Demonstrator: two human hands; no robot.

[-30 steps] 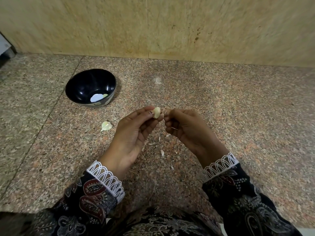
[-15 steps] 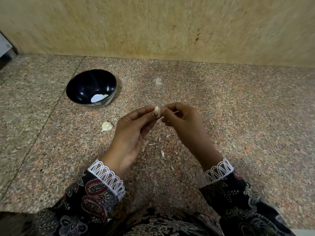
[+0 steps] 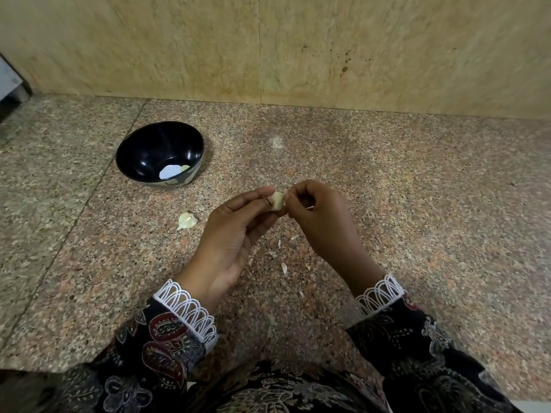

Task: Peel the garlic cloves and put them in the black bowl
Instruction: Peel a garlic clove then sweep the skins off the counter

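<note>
Both hands met over the granite surface (image 3: 417,204). The left hand (image 3: 229,236) pinched the clove (image 3: 277,201) between thumb and fingertips, its grip narrow and tight on it. The right hand (image 3: 322,216) had its fingers curled in, fingertips pinching at the clove's right side. The clove sat up in the air between the two hands, right of the bowl (image 3: 143,153), which held something pale at the bottom. A second clove (image 3: 187,220) lay on the surface near the bowl, and skin scraps (image 3: 283,267) lay scattered under the hands.
</note>
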